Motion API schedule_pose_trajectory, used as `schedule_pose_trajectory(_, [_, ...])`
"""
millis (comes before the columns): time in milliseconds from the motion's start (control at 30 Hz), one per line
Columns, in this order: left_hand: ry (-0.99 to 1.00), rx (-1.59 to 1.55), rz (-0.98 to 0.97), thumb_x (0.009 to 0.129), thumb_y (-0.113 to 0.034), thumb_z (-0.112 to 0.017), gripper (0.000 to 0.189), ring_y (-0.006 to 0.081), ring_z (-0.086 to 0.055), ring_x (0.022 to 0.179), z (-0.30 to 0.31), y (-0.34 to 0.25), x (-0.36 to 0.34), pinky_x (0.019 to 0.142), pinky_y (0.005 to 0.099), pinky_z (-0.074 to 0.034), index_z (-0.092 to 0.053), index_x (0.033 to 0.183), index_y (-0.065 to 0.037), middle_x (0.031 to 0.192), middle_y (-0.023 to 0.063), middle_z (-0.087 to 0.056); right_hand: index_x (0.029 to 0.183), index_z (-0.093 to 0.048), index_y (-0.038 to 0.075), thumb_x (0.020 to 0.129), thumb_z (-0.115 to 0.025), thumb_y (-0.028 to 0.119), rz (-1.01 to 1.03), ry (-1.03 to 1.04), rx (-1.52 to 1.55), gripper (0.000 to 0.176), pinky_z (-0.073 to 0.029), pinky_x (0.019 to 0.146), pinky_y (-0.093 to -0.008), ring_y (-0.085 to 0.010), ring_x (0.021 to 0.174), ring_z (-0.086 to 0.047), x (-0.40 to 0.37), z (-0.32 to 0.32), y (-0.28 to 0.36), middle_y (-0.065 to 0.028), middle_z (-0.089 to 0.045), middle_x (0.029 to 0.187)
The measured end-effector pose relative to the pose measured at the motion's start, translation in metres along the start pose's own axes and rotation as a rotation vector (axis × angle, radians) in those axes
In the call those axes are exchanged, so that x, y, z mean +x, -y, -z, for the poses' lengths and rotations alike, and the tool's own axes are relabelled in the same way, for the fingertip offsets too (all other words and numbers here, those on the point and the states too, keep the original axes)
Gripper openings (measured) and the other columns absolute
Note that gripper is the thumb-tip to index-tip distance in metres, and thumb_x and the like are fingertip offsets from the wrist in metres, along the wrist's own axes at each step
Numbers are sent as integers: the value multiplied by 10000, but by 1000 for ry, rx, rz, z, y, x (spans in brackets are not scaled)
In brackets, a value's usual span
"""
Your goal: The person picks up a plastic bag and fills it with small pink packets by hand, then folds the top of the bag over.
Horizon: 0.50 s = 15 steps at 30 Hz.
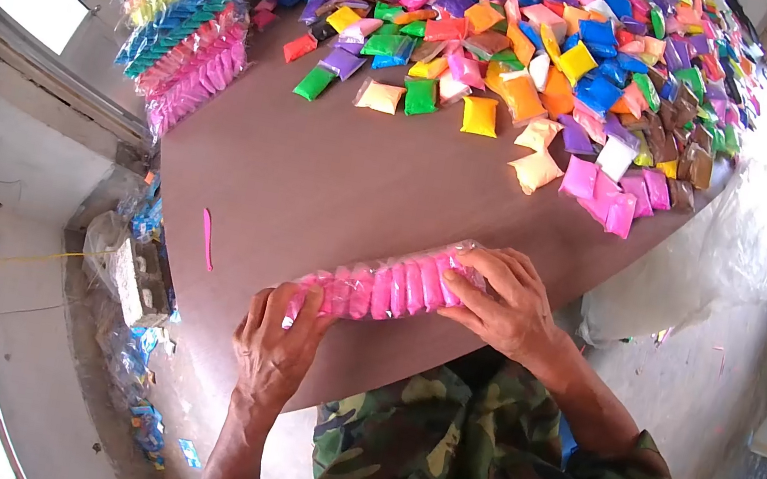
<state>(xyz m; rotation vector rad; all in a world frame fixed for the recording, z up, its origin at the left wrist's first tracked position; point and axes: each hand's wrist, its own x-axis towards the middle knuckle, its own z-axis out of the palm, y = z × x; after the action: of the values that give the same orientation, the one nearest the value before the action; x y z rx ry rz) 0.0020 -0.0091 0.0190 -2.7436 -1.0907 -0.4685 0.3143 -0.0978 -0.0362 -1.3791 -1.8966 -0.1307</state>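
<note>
A long clear plastic bag holding a row of pink packets [388,287] is stretched between my two hands, just above the front part of the brown table [311,187]. My left hand [280,339] grips the bag's lower left end, fingers closed round it. At the upper right end my right hand [509,306] is closed on the bag, thumb below and fingers over the top. The packets stand side by side inside the film. To the left of the bag, a small pink plastic stick [208,239] lies on the table.
A big heap of small colourful packets [535,62] covers the table's far side. Filled rows of packets in clear bags [191,25] are stacked at the far left edge. A large translucent plastic sack [716,255] stands beside the right edge. Litter and a concrete block [142,285] are on the floor at left.
</note>
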Motion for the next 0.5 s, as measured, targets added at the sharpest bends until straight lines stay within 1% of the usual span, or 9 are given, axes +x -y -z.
schedule_pose_trajectory(67, [-2, -8, 2, 836, -228, -907, 412, 275, -683, 1075, -1, 0, -2, 794, 410, -622, -784, 1208, -102, 1195, 66, -667, 1211, -758, 114, 765, -968, 236, -14, -4, 3, 508, -556, 1002, -479, -297, 1155, -685, -1, -1, 1, -85, -664, 1310])
schedule_pose_trajectory(167, [-51, 8, -46, 828, -247, -915, 429, 287, -673, 1110, -6, 4, -6, 867, 418, -599, -776, 1211, -110, 1235, 62, -682, 1202, -768, 115, 753, -975, 238, -6, -8, 4, 509, -556, 980, -468, -284, 1132, -683, -2, -1, -1, -83, -667, 1296])
schedule_pose_trajectory(267, [-59, -11, -68, 817, -224, -922, 427, 285, -668, 1122, -8, 3, -10, 935, 438, -571, -779, 1196, -89, 1245, 65, -698, 1196, -775, 117, 740, -980, 230, -29, 0, 32, 512, -553, 965, -455, -275, 1122, -683, -5, -2, -2, -78, -673, 1278])
schedule_pose_trajectory(367, [-68, 28, -103, 810, -218, -926, 483, 280, -666, 1114, -7, 4, -10, 968, 456, -553, -760, 1243, -83, 1222, 73, -708, 1186, -780, 121, 726, -985, 211, -31, -16, 44, 512, -549, 966, -455, -272, 1108, -687, -4, -4, -2, -73, -677, 1265])
schedule_pose_trajectory(467, [-27, 6, -77, 779, -223, -944, 551, 318, -653, 1138, 1, -2, -7, 998, 507, -539, -755, 1277, -82, 1272, 108, -681, 1175, -783, 123, 720, -988, 203, -32, -23, 49, 505, -543, 968, -455, -267, 1101, -692, -2, -4, -1, -69, -682, 1256])
schedule_pose_trajectory(500, [2, -12, -58, 773, -230, -948, 570, 321, -651, 1139, 0, -4, -7, 998, 506, -535, -752, 1289, -91, 1284, 107, -672, 1172, -783, 125, 719, -988, 202, -31, -22, 45, 504, -543, 964, -452, -265, 1101, -693, -2, -4, -1, -67, -682, 1253])
